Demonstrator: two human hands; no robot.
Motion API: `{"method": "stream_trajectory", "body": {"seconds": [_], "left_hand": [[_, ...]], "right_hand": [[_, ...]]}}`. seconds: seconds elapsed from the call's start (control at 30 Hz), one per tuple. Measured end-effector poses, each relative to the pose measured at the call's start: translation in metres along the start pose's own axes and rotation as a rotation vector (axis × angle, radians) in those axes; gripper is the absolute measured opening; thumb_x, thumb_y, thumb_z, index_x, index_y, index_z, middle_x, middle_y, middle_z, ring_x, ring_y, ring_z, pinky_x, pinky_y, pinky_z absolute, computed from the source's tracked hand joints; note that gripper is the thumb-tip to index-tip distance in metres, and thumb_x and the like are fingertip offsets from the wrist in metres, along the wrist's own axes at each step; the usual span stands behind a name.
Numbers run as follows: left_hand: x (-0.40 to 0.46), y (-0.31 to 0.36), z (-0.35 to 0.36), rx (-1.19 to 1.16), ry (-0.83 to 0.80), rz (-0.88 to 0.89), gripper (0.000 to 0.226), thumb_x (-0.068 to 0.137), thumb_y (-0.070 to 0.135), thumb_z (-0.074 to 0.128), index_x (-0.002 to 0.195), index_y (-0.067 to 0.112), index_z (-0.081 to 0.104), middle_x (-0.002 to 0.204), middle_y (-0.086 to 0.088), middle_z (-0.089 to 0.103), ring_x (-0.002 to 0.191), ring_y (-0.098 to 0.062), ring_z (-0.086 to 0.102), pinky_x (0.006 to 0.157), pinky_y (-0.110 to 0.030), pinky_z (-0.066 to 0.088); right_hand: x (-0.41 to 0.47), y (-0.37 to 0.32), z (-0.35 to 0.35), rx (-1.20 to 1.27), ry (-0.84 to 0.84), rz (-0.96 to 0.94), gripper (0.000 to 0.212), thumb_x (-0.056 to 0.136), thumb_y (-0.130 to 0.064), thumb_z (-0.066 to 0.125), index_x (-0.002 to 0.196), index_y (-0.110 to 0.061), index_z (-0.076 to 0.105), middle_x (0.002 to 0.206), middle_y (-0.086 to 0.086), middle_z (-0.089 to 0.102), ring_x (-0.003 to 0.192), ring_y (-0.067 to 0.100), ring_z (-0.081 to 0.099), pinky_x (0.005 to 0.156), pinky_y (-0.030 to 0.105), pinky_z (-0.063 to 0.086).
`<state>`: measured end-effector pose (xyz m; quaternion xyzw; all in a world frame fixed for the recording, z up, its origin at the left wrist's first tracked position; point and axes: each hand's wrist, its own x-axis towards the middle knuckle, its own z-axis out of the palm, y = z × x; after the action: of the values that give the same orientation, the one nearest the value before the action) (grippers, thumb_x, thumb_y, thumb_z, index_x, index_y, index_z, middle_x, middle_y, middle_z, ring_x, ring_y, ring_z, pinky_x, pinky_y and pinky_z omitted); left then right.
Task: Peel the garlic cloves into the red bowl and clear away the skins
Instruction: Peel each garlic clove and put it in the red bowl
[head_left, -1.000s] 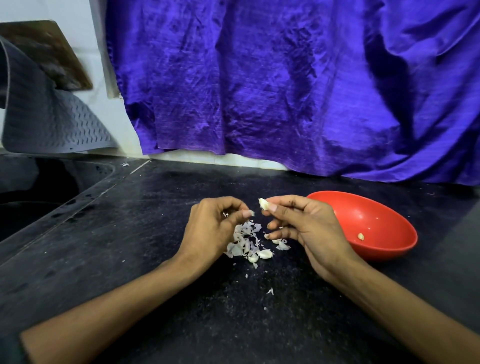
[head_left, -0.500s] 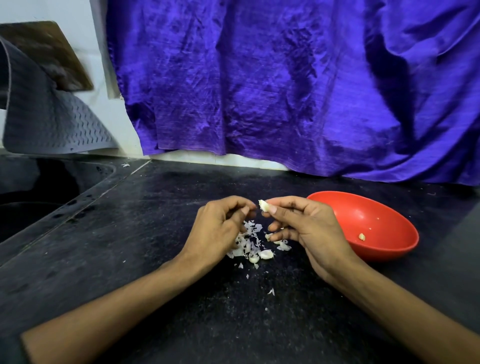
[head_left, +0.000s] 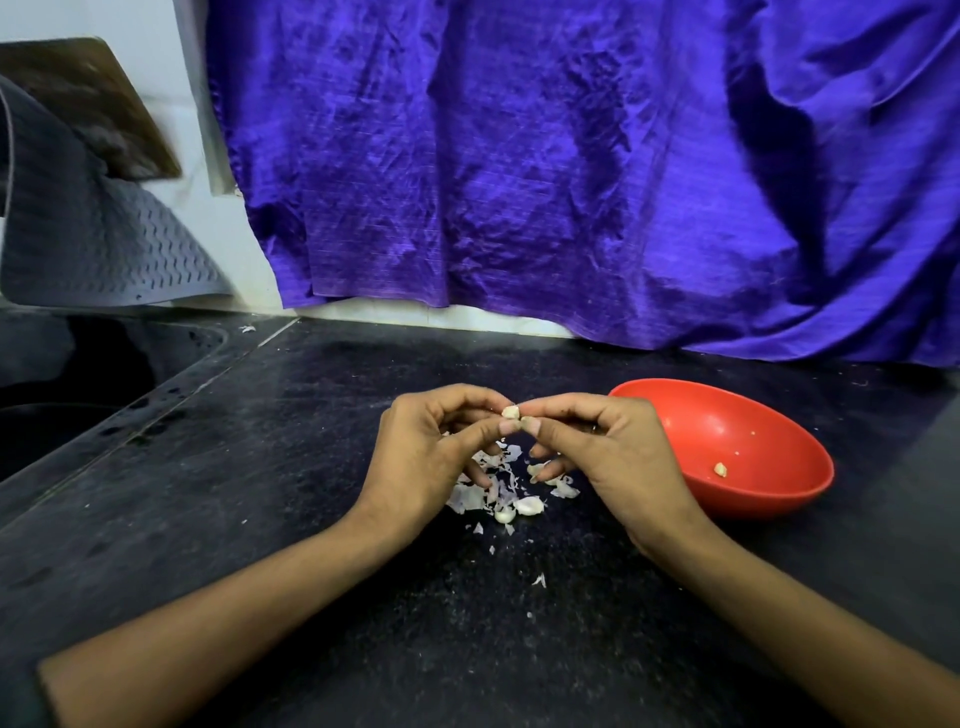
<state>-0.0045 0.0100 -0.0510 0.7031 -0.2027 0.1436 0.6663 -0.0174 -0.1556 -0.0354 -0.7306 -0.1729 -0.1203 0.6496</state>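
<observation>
Clearly the peeling is under way but nowhere near finished. Both hands meet over the dark speckled stone counter (head_left: 311, 467): the left hand (head_left: 431, 457) and the right hand (head_left: 608, 452) each pinch the same small pale garlic clove (head_left: 510, 412) between thumb and forefinger, fingertips together on it, just above a loose heap of papery white and purplish garlic skins (head_left: 493, 488). Whether that clove is fully bare I cannot tell; it looks close to it. At the near edge of the heap lie two more pale unpeeled-looking cloves (head_left: 519, 508), and a few stray flakes sit nearer still on the counter. To the right, just beside the right hand, stands the shallow red plastic bowl (head_left: 779, 499), tipped a little, with only one small peeled garlic piece (head_left: 720, 469) and some crumbs in it. So I would judge one clove done, one in hand, at least two waiting, and all the skins yet to be gathered up. A crumpled violet cloth (head_left: 571, 182) hangs along the far wall, and a dark sink basin (head_left: 78, 389) lies at far left.
</observation>
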Motion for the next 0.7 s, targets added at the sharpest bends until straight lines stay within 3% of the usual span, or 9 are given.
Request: {"method": "stream_trajectory", "body": {"seconds": [0.17,0.27,0.37,0.47,0.63,0.7], "left_hand": [[-0.0027,0.0035,0.0012,0.083,0.034,0.074,0.008,0.08,0.008,0.075,0.087,0.013,0.074,0.075,-0.003,0.074,0.059,-0.015,0.067,0.047,-0.027,0.053],[-0.0036,0.0058,0.0005,0.133,0.035,0.102,0.006,0.08,0.01,0.076,0.083,0.015,0.076,0.073,0.001,0.074,0.057,-0.014,0.068,0.047,-0.026,0.054],[-0.0042,0.0047,0.0002,0.164,0.046,0.106,0.007,0.078,0.013,0.078,0.083,0.017,0.078,0.074,0.003,0.075,0.056,-0.016,0.069,0.053,-0.034,0.059],[-0.0043,0.0026,0.001,0.166,0.061,0.114,0.01,0.077,0.01,0.078,0.081,0.018,0.078,0.074,0.005,0.075,0.057,-0.013,0.07,0.056,-0.027,0.058],[-0.005,0.0007,0.0028,0.153,0.053,0.118,0.009,0.076,0.008,0.078,0.083,0.015,0.078,0.073,0.003,0.075,0.059,-0.014,0.071,0.058,-0.026,0.059],[-0.005,0.001,0.0037,0.113,0.04,0.108,0.008,0.076,0.009,0.078,0.082,0.014,0.077,0.073,0.0,0.075,0.06,-0.017,0.071,0.059,-0.029,0.059]], "right_hand": [[0.001,-0.0001,-0.0015,-0.077,-0.016,-0.054,0.012,0.089,-0.011,0.065,0.089,-0.011,0.077,0.08,0.007,0.074,0.066,0.013,0.065,0.062,0.037,0.059],[0.0014,-0.0003,-0.0027,-0.073,-0.018,-0.073,0.012,0.088,-0.011,0.066,0.086,-0.01,0.077,0.077,0.008,0.074,0.067,0.016,0.068,0.063,0.032,0.059],[0.0018,0.0012,-0.0028,-0.075,-0.014,-0.082,0.011,0.087,-0.008,0.067,0.084,-0.009,0.077,0.076,0.01,0.074,0.066,0.017,0.07,0.062,0.027,0.057],[0.0008,0.0033,-0.0016,-0.087,-0.003,-0.096,0.01,0.086,-0.005,0.068,0.082,-0.009,0.077,0.075,0.007,0.075,0.066,0.017,0.071,0.059,0.023,0.054],[-0.0018,0.0056,-0.0018,-0.2,0.03,-0.176,0.015,0.084,-0.006,0.069,0.077,-0.018,0.076,0.072,0.002,0.074,0.066,0.028,0.071,0.064,0.045,0.06],[-0.0012,0.0044,-0.003,-0.228,0.023,-0.192,0.016,0.084,-0.006,0.068,0.077,-0.018,0.076,0.072,0.002,0.074,0.066,0.028,0.071,0.064,0.045,0.059]]}}
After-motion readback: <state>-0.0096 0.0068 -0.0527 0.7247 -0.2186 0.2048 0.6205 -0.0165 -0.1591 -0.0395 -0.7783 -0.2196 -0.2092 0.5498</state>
